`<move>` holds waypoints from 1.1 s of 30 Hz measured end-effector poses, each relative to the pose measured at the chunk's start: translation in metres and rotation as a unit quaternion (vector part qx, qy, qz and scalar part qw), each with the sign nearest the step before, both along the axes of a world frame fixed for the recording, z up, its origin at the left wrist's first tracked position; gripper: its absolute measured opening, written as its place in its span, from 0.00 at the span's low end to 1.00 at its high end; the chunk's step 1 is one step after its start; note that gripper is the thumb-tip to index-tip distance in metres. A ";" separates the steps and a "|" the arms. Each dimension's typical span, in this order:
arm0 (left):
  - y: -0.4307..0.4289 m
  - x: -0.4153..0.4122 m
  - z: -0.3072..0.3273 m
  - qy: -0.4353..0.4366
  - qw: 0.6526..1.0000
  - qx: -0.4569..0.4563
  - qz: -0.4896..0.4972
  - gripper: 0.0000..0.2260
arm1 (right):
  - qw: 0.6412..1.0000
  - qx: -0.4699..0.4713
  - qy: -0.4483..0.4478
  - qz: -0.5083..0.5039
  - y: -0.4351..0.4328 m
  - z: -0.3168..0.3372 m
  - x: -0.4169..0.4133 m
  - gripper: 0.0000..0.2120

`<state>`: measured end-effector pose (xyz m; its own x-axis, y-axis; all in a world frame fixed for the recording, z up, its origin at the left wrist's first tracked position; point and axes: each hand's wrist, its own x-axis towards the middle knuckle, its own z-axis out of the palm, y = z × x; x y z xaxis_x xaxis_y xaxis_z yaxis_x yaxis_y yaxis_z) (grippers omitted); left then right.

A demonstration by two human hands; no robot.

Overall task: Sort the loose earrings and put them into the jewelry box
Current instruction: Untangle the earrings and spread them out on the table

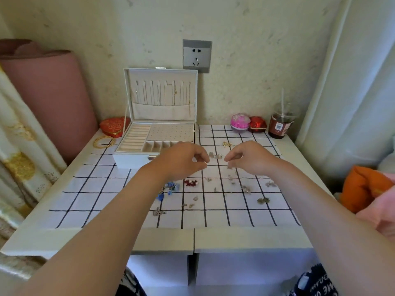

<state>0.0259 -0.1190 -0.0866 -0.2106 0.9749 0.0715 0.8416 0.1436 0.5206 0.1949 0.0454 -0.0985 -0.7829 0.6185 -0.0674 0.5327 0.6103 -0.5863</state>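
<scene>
Right now, fingers of left hand and right hand curl into near-closed pinches; I cannot tell if either holds anything. Nearest earrings lie on the surface between the 2 hands. Open jewelry box sits just beyond the left.

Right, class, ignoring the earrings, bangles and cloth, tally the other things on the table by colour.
Red: 2 (heart-shaped box, small box)
Pink: 1 (round ornament)
White: 1 (jewelry box)
Brown: 1 (drink cup)
Total: 5
</scene>
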 end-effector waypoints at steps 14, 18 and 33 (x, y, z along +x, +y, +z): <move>0.097 0.027 -0.037 0.189 0.979 -0.070 -0.035 0.11 | 0.997 0.038 -0.065 0.026 0.042 -0.025 0.015 0.11; 0.102 0.029 -0.041 0.200 0.978 -0.054 -0.025 0.07 | 0.996 0.043 -0.063 0.035 0.042 -0.023 0.009 0.10; 0.091 0.023 -0.013 -0.068 0.995 0.054 0.049 0.05 | 0.970 -0.194 0.139 -0.048 0.030 -0.002 0.003 0.04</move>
<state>0.0492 -0.0278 -0.0996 -0.3200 0.9372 0.1390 0.7475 0.1596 0.6449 0.1979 0.0757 -0.1004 -0.7448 0.6591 -0.1040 0.3641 0.2709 -0.8911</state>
